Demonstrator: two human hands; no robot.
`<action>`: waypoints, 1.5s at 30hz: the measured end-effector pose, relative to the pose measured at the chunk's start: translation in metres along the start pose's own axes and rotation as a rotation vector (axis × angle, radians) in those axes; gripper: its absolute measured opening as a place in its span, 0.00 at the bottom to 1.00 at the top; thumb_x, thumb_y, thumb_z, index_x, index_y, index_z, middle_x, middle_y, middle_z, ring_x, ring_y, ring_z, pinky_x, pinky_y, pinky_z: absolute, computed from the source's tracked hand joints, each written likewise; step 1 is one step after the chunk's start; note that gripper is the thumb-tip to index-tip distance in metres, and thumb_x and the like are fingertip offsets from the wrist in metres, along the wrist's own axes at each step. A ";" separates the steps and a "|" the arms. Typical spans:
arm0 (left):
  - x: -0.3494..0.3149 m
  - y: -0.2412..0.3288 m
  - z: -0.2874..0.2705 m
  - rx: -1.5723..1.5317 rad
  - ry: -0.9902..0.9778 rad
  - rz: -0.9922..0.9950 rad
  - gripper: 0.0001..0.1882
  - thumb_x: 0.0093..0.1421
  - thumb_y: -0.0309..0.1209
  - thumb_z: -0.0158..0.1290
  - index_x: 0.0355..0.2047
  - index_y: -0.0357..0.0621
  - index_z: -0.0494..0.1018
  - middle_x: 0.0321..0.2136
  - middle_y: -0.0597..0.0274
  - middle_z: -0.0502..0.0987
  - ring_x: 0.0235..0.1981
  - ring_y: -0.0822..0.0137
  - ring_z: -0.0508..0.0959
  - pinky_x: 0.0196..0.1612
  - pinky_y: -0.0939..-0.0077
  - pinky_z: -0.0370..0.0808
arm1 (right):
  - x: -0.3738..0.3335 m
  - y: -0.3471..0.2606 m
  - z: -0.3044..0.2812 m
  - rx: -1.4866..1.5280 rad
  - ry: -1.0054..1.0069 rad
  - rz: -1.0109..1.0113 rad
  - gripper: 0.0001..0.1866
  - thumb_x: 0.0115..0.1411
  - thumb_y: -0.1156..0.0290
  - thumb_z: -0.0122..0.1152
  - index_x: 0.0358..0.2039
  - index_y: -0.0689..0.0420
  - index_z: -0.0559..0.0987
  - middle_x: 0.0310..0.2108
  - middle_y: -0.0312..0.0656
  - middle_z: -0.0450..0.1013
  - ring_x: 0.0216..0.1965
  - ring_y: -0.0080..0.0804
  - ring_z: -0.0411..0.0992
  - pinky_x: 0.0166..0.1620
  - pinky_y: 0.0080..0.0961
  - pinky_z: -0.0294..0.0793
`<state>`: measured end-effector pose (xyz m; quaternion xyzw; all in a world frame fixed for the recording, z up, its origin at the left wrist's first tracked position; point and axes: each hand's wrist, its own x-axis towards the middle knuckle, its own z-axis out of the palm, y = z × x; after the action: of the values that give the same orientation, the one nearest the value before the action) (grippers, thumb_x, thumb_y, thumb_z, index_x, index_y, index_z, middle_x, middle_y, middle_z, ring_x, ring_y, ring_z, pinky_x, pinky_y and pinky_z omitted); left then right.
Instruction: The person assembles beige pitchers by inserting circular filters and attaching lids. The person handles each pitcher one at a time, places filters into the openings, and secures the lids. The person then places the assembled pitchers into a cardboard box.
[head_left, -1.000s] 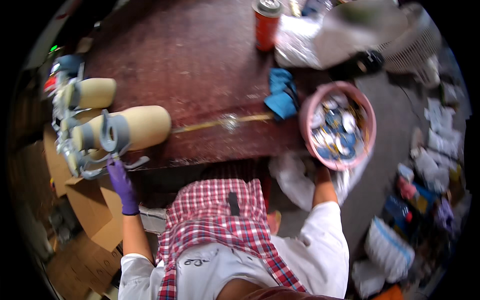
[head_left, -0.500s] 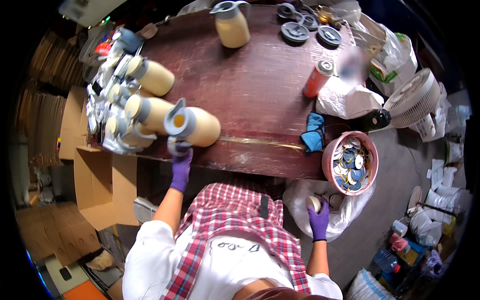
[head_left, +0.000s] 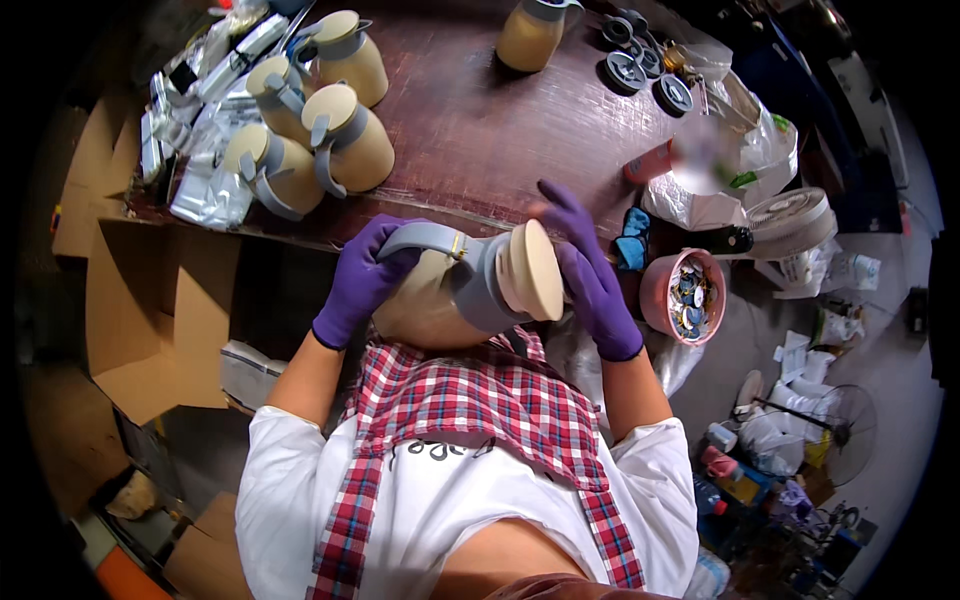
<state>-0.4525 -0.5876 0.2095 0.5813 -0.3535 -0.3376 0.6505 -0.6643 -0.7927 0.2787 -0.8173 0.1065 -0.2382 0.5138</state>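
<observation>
A cream thermos jug (head_left: 425, 305) with a grey collar and handle lies tilted on its side above my lap, its mouth toward the right. My left hand (head_left: 362, 275), in a purple glove, is closed around the handle. A round cream lid (head_left: 542, 270) sits at the jug's mouth, with a pale band showing between it and the collar. My right hand (head_left: 592, 290), also gloved, is beside the lid with fingers stretched out and apart. Its fingertips are slightly blurred, and whether the palm touches the lid I cannot tell.
Several lidded jugs (head_left: 350, 150) stand at the table's left, beside plastic-wrapped packets (head_left: 215, 150). Another jug (head_left: 530, 38) is at the back, near grey rings (head_left: 625, 72). At right are a pink bucket (head_left: 657, 290) of round tags, a blue cloth (head_left: 632, 240) and a fan (head_left: 790, 220).
My left hand has brought the jug off the table to above my lap, tipping it rightward. My right hand has risen from the plastic bag, and the lid is now at the jug's mouth.
</observation>
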 end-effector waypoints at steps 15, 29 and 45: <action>0.040 -0.002 -0.033 -0.089 -0.316 -0.128 0.11 0.64 0.34 0.61 0.41 0.43 0.75 0.34 0.70 0.76 0.37 0.80 0.71 0.44 0.79 0.70 | 0.033 -0.058 0.019 -0.572 -0.196 -0.297 0.19 0.55 0.77 0.56 0.49 0.56 0.80 0.52 0.51 0.76 0.50 0.51 0.75 0.55 0.42 0.70; 0.082 -0.009 -0.029 -0.102 -0.549 -0.055 0.10 0.64 0.33 0.61 0.41 0.41 0.77 0.33 0.68 0.79 0.37 0.77 0.75 0.43 0.77 0.72 | 0.013 -0.083 0.053 -0.600 -0.099 -0.037 0.34 0.60 0.53 0.61 0.63 0.57 0.69 0.67 0.56 0.61 0.68 0.61 0.58 0.68 0.52 0.54; 0.039 0.000 -0.028 0.474 -0.121 0.533 0.15 0.51 0.32 0.68 0.38 0.44 0.79 0.33 0.56 0.82 0.35 0.57 0.83 0.41 0.69 0.78 | -0.001 0.019 0.083 -0.097 0.391 0.399 0.26 0.75 0.58 0.43 0.65 0.63 0.66 0.65 0.50 0.65 0.65 0.42 0.64 0.66 0.34 0.62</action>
<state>-0.4081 -0.6064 0.2100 0.5824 -0.5990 -0.0986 0.5406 -0.6223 -0.7353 0.2323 -0.7424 0.3734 -0.2802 0.4805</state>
